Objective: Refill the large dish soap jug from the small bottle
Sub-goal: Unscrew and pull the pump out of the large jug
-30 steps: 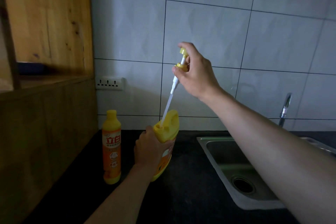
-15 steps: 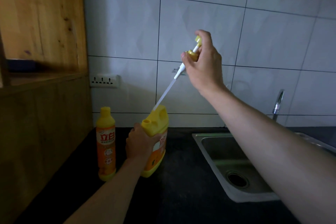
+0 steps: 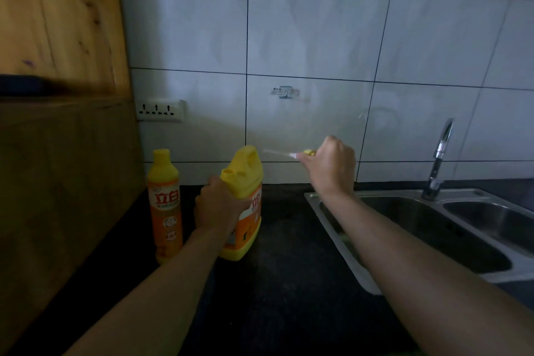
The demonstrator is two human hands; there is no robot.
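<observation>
Now the jug is stood upright on the dark counter, its neck open, and is gripped around the shoulder by the left hand. Just beside it, at its 9 o'clock, the small bottle is stood upright with its cap on. At the jug's 2 o'clock the pump is held in the closed right hand, clear of the neck, its blurred white tube pointed toward 9 o'clock above the jug's handle. At 3 o'clock a steel sink is set into the counter, with a tap behind it.
</observation>
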